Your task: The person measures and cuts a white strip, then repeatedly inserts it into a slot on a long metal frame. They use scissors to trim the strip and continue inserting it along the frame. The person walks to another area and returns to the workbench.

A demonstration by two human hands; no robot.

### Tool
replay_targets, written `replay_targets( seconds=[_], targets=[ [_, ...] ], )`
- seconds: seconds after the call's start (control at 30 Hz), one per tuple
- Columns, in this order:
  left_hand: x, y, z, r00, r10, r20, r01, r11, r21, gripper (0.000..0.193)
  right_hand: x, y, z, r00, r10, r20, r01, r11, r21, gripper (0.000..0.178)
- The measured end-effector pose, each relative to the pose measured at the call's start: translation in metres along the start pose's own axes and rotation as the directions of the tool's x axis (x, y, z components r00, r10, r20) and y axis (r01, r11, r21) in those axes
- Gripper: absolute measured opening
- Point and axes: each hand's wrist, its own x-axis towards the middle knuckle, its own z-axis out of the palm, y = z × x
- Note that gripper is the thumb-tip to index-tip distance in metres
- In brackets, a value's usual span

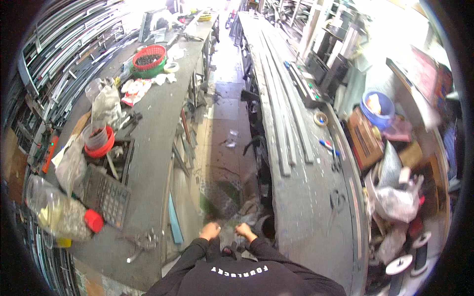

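My left hand [211, 231] is held low in front of my body, over the aisle between two long workbenches. Its fingers are curled closed, and nothing shows in them. A short gap to its right, my right hand [244, 230] is closed in the same way, also with no object visible. Neither hand touches a bench. Nearest to the left one is a blue strip [175, 217] leaning at the left bench's side. Beside the right one stands a dark round bin [266, 227] under the right bench's edge.
The left bench [148, 182] carries a red basket [150, 55], a grey crate [106, 195] and a large clear jar [64, 212]. On the right bench [306, 212] lie long metal profiles [284, 113], scissors [337, 200] and a tape roll [320, 118]. Racks of profiles line the left.
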Motion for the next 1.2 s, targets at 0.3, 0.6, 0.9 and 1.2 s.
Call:
replay_targets(
  seconds=[0.3,0.6,0.9,1.2],
  targets=[
    [0.26,0.036,-0.199,0.952,-0.007,0.306,-0.044,0.986,0.159,0.054,0.224,-0.123,-0.142,0.942,0.103,0.32,0.101,0.821,-0.562,0.045],
    [0.503,0.114,-0.334,0.994,0.011,0.112,0.089,0.53,-0.843,0.037,0.405,-0.264,-0.338,0.986,0.069,-0.152,0.028,0.832,0.554,0.027],
    [0.715,0.116,-0.492,0.987,-0.124,0.105,0.161,0.678,-0.717,0.034,0.648,-0.399,-0.516,0.98,-0.201,-0.001,0.19,0.931,-0.313,0.039],
    [0.935,0.138,-0.649,0.967,-0.099,-0.236,-0.027,0.877,-0.479,0.025,0.842,-0.511,-0.607,0.916,-0.383,0.119,0.4,0.894,-0.202,0.036]
  ],
)
